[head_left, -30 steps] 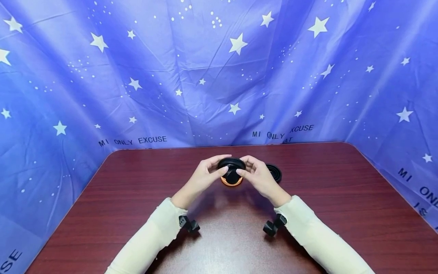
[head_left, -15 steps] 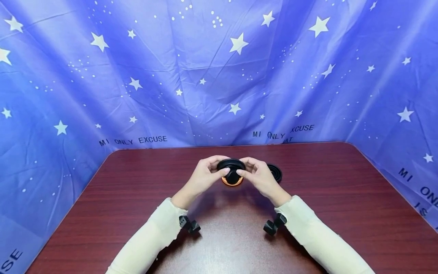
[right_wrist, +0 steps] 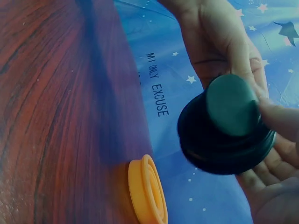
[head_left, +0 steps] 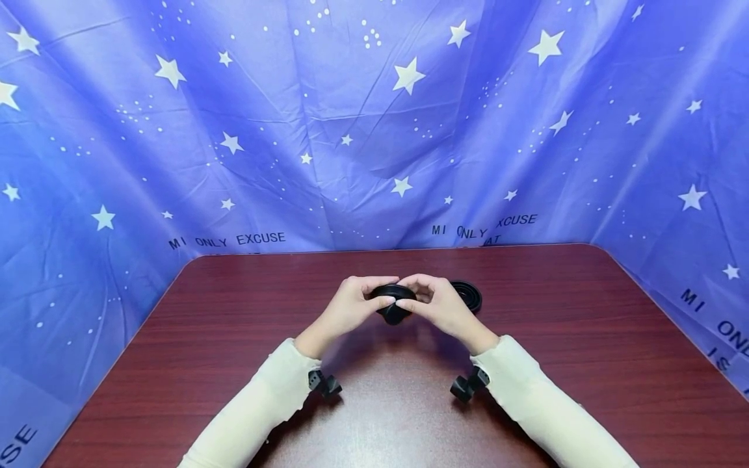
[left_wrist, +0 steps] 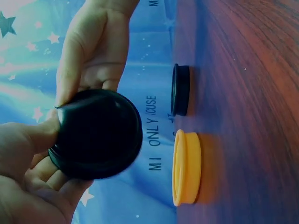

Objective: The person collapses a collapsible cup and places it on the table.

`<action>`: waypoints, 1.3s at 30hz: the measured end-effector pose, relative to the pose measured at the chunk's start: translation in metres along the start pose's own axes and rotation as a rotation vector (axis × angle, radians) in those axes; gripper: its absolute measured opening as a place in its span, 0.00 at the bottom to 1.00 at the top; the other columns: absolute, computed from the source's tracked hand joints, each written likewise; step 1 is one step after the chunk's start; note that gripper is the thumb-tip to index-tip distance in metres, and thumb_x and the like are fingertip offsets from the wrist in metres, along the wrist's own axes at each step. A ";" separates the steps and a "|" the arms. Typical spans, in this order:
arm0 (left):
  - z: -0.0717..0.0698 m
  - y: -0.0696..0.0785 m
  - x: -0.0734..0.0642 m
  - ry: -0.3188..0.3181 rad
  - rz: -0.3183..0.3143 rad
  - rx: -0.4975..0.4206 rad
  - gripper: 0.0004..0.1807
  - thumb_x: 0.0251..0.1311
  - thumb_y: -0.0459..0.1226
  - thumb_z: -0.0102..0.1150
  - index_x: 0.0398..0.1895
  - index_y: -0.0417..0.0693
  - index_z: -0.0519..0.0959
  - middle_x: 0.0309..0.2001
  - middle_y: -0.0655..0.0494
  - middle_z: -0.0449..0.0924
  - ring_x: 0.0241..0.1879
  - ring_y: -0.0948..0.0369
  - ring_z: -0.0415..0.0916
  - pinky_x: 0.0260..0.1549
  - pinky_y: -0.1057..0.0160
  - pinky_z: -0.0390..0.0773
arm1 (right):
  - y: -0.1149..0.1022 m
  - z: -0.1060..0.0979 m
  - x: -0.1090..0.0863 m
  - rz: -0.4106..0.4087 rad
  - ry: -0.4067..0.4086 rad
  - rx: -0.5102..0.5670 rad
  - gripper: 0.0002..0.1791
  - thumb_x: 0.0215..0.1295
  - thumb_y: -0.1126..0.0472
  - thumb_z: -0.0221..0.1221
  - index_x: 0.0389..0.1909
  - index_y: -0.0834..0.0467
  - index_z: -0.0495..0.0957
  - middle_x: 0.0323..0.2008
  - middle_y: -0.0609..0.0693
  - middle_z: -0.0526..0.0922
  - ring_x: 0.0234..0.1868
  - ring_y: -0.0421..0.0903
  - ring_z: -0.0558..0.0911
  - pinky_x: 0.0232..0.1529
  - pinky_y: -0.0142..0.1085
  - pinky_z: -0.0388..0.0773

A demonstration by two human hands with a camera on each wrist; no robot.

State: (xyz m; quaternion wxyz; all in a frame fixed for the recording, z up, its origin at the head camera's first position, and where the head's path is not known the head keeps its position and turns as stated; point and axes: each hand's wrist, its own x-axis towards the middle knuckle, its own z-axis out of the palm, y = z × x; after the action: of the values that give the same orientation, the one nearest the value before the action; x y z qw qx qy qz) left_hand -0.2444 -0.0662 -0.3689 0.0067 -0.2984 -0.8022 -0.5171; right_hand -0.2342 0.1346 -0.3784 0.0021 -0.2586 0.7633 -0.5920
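Note:
A black collapsible cup [head_left: 394, 314], round with a wide rim and a narrower stepped end, is held between both hands above the table. My left hand [head_left: 345, 307] grips its left side, the thumb on the front and the fingers behind the rim. From the other side my right hand [head_left: 449, 308] pinches it, the two thumb tips close together in the head view. The right wrist view shows the cup's smooth narrow end [right_wrist: 232, 105] turned to the camera. Below stands a low orange ringed cup [left_wrist: 190, 169], hidden in the head view behind the held one.
A second black ringed piece, folded flat [head_left: 468, 296], lies on the table behind my right hand. The dark red wooden table [head_left: 374, 403] reaches back to a blue star-printed curtain [head_left: 374, 130]. Small black cameras [head_left: 325, 385] hang under both wrists.
Both hands have come down slightly and closer together, tilting the black cup. The orange cup, visible beneath it before, is now covered in the head view.

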 end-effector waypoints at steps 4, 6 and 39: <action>0.003 0.002 -0.001 0.012 0.014 0.074 0.20 0.57 0.32 0.63 0.54 0.39 0.78 0.50 0.48 0.81 0.45 0.61 0.79 0.41 0.66 0.79 | -0.001 0.001 -0.001 -0.007 -0.018 -0.056 0.15 0.58 0.67 0.64 0.46 0.67 0.78 0.36 0.58 0.84 0.36 0.42 0.82 0.39 0.33 0.80; 0.004 0.002 -0.001 0.013 0.012 0.052 0.20 0.57 0.32 0.63 0.54 0.38 0.78 0.50 0.47 0.81 0.45 0.60 0.79 0.41 0.67 0.79 | -0.001 0.001 -0.001 -0.011 -0.017 -0.085 0.15 0.57 0.67 0.64 0.45 0.67 0.78 0.35 0.57 0.84 0.36 0.41 0.82 0.39 0.33 0.80; 0.001 -0.007 0.002 0.055 0.069 -0.095 0.15 0.60 0.31 0.60 0.50 0.37 0.79 0.43 0.46 0.83 0.39 0.63 0.80 0.38 0.68 0.79 | 0.000 -0.004 -0.001 0.030 0.024 0.045 0.14 0.59 0.67 0.63 0.45 0.65 0.76 0.36 0.53 0.81 0.34 0.42 0.81 0.35 0.34 0.78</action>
State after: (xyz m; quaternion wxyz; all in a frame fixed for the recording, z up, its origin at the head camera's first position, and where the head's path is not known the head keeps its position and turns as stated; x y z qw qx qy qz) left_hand -0.2490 -0.0668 -0.3742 0.0324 -0.3117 -0.7655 -0.5620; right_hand -0.2345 0.1385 -0.3778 0.0079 -0.2400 0.7535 -0.6120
